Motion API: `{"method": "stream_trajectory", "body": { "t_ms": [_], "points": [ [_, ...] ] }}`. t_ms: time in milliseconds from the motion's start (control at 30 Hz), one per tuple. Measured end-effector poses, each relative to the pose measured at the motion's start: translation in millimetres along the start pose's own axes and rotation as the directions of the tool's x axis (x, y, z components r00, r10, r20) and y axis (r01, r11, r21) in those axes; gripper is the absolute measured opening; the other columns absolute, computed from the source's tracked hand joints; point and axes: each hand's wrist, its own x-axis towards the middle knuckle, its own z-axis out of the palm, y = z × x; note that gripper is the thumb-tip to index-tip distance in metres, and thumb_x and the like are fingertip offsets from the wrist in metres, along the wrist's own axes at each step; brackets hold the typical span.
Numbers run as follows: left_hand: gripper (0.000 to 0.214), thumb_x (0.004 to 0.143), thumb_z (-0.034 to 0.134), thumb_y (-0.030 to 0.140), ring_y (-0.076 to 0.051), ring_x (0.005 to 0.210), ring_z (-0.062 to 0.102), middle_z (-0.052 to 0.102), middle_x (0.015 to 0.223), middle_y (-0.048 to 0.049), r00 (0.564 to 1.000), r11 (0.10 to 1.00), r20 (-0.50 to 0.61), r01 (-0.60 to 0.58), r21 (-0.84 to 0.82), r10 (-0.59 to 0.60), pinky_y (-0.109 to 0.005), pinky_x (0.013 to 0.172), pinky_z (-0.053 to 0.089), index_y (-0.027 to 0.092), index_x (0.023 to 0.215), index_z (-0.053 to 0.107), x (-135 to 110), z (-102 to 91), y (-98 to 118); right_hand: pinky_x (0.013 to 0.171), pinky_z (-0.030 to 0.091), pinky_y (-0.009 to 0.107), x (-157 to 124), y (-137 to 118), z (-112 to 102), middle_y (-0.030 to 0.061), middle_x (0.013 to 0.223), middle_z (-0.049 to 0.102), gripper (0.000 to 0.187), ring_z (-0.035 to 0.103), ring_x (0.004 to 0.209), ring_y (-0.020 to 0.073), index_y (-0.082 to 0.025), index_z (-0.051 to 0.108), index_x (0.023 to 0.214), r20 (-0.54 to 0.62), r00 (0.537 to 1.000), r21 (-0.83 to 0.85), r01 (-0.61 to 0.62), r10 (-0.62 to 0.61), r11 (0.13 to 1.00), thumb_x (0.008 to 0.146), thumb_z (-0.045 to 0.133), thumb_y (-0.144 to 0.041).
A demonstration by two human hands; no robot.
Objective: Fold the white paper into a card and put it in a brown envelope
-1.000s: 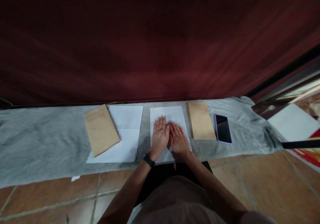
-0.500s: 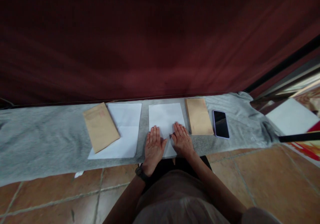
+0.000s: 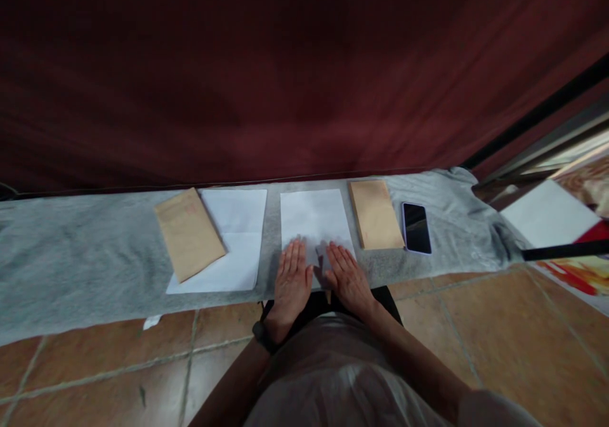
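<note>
A white sheet of paper lies on the grey cloth in front of me. My left hand is flat over its lower left part, fingers stretched out and pointing away from me. Over the lower right part lies my right hand, also flat with its fingers extended. Both hands hide the near corners of the sheet. Just right of the paper rests a stack of brown envelopes. To the left, a single brown envelope lies aslant over more white paper.
A phone with a dark screen lies right of the envelope stack. The grey cloth covers a narrow bench-like surface against a dark red curtain. A white board-like sheet is at the far right. Tiled floor shows below.
Both hands have slid slightly toward me along the paper, baring more of its upper part. The whole view has shifted a little; the envelopes and phone keep their places on the cloth.
</note>
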Motion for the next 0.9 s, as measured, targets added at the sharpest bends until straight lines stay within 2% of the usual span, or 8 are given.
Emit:
{"method": "stream_trajectory", "body": {
  "t_ms": [67,167,333,500,633,733,900],
  "points": [
    [0.060,0.104,0.031,0.026,-0.024,0.156,0.023,0.031,0.166,-0.0125,0.996,0.997,0.048,-0.073,-0.024,0.074,-0.048,0.127,0.027,0.012,0.162,0.023,-4,1.7,8,0.126,0.031,0.046,-3,-10,2,0.0107,0.164,0.036,0.058,0.032,0.153,0.0235,-0.015,0.025,0.162,0.032,0.998,0.024,0.054,-0.055,0.998,0.108,0.034,-0.034],
    [0.059,0.104,0.033,0.028,-0.023,0.155,0.024,0.033,0.165,-0.0111,0.987,0.993,0.106,-0.119,-0.012,0.119,-0.047,0.127,0.026,0.013,0.161,0.028,-11,2.1,8,0.126,0.029,0.048,-8,-12,4,0.0106,0.163,0.037,0.058,0.034,0.152,0.0246,-0.015,0.027,0.161,0.041,0.998,0.000,0.052,-0.052,0.999,0.108,0.037,-0.035],
    [0.061,0.103,0.040,0.040,-0.025,0.155,0.027,0.033,0.165,-0.0109,0.987,0.993,0.114,-0.116,0.034,0.112,-0.047,0.127,0.024,0.016,0.159,0.034,-22,-4.3,-14,0.126,0.029,0.049,-18,7,2,0.0095,0.164,0.036,0.064,0.036,0.151,0.0252,-0.021,0.026,0.162,0.026,0.999,-0.034,0.040,-0.039,0.999,0.105,0.047,-0.041],
    [0.065,0.103,0.040,0.047,-0.027,0.153,0.030,0.034,0.164,-0.0149,0.991,0.993,0.091,-0.106,0.052,0.101,-0.047,0.127,0.026,0.012,0.158,0.036,-35,-7.6,-37,0.126,0.028,0.049,-31,24,-6,0.0105,0.164,0.035,0.065,0.034,0.152,0.0260,-0.019,0.023,0.163,0.031,0.999,-0.072,0.028,-0.026,0.997,0.106,0.047,-0.039],
    [0.069,0.100,0.046,0.052,-0.028,0.153,0.032,0.037,0.162,-0.0157,0.983,0.988,0.109,-0.149,0.030,0.145,-0.047,0.126,0.029,0.012,0.156,0.038,-41,-11.0,-52,0.125,0.030,0.050,-41,38,-11,0.0112,0.164,0.034,0.065,0.035,0.151,0.0273,-0.020,0.023,0.163,0.049,0.998,-0.073,0.039,-0.036,0.997,0.105,0.047,-0.038],
    [0.068,0.098,0.052,0.049,-0.028,0.152,0.032,0.038,0.162,-0.0143,0.975,0.984,0.139,-0.177,0.006,0.174,-0.046,0.125,0.030,0.015,0.155,0.041,-41,-17.3,-56,0.124,0.031,0.050,-44,45,-13,0.0119,0.164,0.036,0.067,0.036,0.151,0.0273,-0.020,0.023,0.163,0.059,0.996,-0.056,0.066,-0.063,0.996,0.104,0.048,-0.039],
    [0.059,0.096,0.054,0.039,-0.028,0.152,0.033,0.038,0.162,-0.0117,0.971,0.984,0.165,-0.175,0.002,0.173,-0.047,0.124,0.031,0.020,0.152,0.048,-38,-27.8,-52,0.124,0.032,0.052,-44,48,-16,0.0144,0.164,0.036,0.069,0.035,0.151,0.0287,-0.017,0.023,0.163,0.070,0.993,-0.044,0.101,-0.098,0.994,0.103,0.051,-0.038]
  ]
}}
